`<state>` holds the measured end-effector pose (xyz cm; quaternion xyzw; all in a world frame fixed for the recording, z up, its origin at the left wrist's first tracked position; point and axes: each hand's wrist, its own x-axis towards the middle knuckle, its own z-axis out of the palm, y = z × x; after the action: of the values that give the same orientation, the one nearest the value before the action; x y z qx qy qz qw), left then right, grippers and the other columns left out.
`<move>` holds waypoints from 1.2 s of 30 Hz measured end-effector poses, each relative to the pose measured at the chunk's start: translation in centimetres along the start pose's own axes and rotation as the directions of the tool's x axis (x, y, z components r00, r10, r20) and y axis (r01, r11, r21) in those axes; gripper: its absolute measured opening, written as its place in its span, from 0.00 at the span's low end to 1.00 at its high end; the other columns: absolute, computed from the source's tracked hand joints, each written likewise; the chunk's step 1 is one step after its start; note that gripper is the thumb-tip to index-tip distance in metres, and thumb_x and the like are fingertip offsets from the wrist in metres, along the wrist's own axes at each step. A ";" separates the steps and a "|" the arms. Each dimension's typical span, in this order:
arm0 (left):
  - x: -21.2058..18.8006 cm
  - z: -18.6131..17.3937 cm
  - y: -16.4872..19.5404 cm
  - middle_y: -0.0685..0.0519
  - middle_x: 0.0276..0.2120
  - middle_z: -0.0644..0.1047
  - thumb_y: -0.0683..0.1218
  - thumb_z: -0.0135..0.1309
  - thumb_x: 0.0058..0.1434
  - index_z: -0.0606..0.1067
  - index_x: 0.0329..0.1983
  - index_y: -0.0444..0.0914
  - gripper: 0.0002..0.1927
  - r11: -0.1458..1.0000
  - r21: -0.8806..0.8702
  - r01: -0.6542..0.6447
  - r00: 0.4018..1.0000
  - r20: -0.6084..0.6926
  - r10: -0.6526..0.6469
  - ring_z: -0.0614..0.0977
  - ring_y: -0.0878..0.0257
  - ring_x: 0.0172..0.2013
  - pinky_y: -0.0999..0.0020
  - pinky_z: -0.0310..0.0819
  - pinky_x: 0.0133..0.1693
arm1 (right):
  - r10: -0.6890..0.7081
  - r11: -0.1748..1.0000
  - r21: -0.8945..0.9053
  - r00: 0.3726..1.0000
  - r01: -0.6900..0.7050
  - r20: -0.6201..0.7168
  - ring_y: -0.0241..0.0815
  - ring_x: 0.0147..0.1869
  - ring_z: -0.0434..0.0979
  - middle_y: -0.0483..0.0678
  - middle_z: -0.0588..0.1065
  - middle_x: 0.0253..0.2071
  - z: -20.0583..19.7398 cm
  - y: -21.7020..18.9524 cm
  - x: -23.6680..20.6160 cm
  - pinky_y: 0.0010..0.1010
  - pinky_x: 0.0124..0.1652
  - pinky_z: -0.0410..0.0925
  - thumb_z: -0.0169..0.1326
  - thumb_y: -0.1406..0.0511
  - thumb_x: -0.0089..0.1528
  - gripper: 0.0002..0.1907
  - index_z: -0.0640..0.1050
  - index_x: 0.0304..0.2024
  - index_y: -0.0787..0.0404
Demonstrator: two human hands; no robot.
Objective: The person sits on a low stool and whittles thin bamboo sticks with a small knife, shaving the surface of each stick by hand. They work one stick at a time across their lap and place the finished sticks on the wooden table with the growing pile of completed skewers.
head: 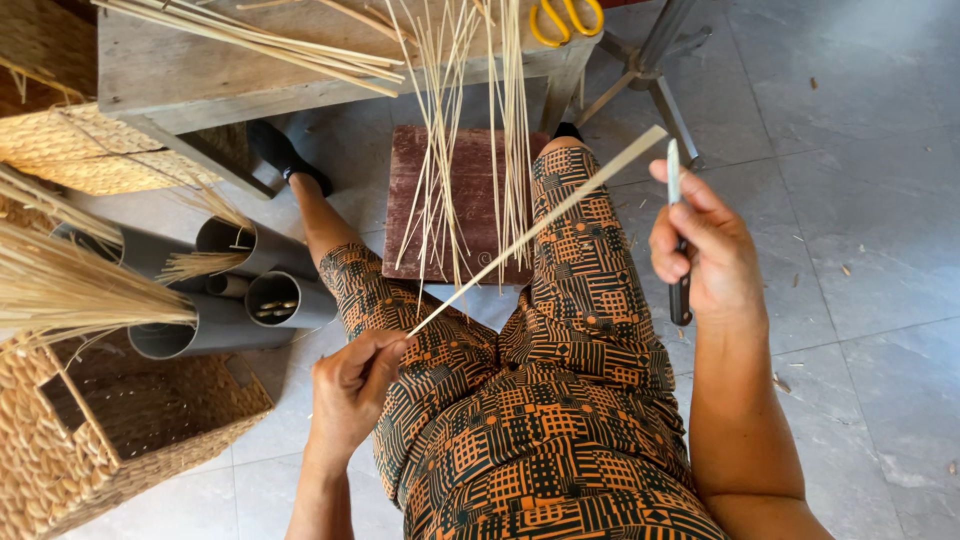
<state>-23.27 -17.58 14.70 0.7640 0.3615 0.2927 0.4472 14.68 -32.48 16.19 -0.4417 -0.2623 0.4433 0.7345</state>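
Note:
My left hand pinches the near end of a long flat pale reed strip, which slants up and to the right over my patterned trousers. My right hand is shut on a knife with a dark handle; its pale blade points up beside the strip's far tip without touching it. Several thin pale reed sticks hang down from the wooden bench over a small dark red stool between my legs.
Yellow-handled scissors lie on the bench. Grey plastic pipes holding reed lie at the left beside woven baskets. A metal stand's legs rise at the upper right on the grey tile floor.

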 end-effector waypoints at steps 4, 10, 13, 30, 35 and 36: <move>0.7 1.1 0.7 0.57 0.19 0.75 0.38 0.56 0.65 0.82 0.40 0.36 0.05 0.998 -0.061 0.003 0.999 0.033 -0.001 0.74 0.73 0.20 0.76 0.67 0.22 | 0.182 0.962 -0.237 0.963 -0.132 0.201 0.27 0.19 0.61 0.45 0.72 0.22 4.1 1.1 -1.8 0.19 0.20 0.58 0.47 0.66 0.68 0.28 0.65 0.73 0.60; 1.5 2.0 2.7 0.55 0.22 0.78 0.38 0.58 0.64 0.80 0.40 0.36 0.03 0.997 -0.011 -0.076 0.995 0.068 0.077 0.77 0.71 0.20 0.74 0.69 0.23 | 0.315 0.911 -0.369 0.890 -0.186 0.329 0.28 0.20 0.65 0.47 0.74 0.25 9.0 5.4 -1.1 0.18 0.22 0.62 0.47 0.69 0.70 0.24 0.67 0.69 0.63; 1.6 2.0 3.4 0.53 0.26 0.77 0.39 0.60 0.61 0.79 0.42 0.37 0.06 0.953 0.191 -0.237 0.970 -0.010 0.243 0.77 0.66 0.21 0.68 0.70 0.24 | 0.323 0.915 -0.345 0.894 -0.211 0.310 0.28 0.20 0.64 0.46 0.74 0.26 9.3 5.9 -1.0 0.18 0.22 0.61 0.47 0.69 0.70 0.23 0.69 0.68 0.64; 1.3 3.4 2.5 0.55 0.28 0.82 0.39 0.63 0.61 0.81 0.40 0.38 0.05 0.972 0.026 -0.235 0.971 -0.040 0.236 0.80 0.71 0.25 0.74 0.73 0.27 | 0.302 0.940 -0.253 0.905 -0.230 0.300 0.29 0.21 0.64 0.49 0.74 0.26 8.7 6.0 -1.2 0.19 0.22 0.61 0.47 0.69 0.69 0.23 0.70 0.67 0.65; 0.6 2.6 2.0 0.56 0.28 0.83 0.38 0.62 0.61 0.82 0.40 0.37 0.05 0.984 -0.140 -0.110 0.994 0.010 0.112 0.79 0.73 0.27 0.77 0.73 0.29 | 0.235 0.943 -0.290 0.941 -0.161 0.243 0.29 0.20 0.62 0.47 0.71 0.23 7.8 4.7 -0.7 0.18 0.19 0.59 0.46 0.69 0.70 0.20 0.72 0.64 0.67; 0.4 2.3 1.9 0.56 0.27 0.83 0.38 0.63 0.61 0.83 0.40 0.37 0.05 0.983 -0.172 -0.064 0.997 0.031 0.070 0.79 0.74 0.26 0.78 0.72 0.29 | 0.234 0.955 -0.235 0.944 -0.179 0.234 0.29 0.21 0.62 0.47 0.71 0.23 7.4 4.3 -0.7 0.18 0.20 0.59 0.46 0.69 0.70 0.20 0.72 0.64 0.68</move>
<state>-20.70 -18.94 15.48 0.7399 0.3010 0.3232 0.5075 6.80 -29.03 15.92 -0.4801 -0.3535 0.5420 0.5922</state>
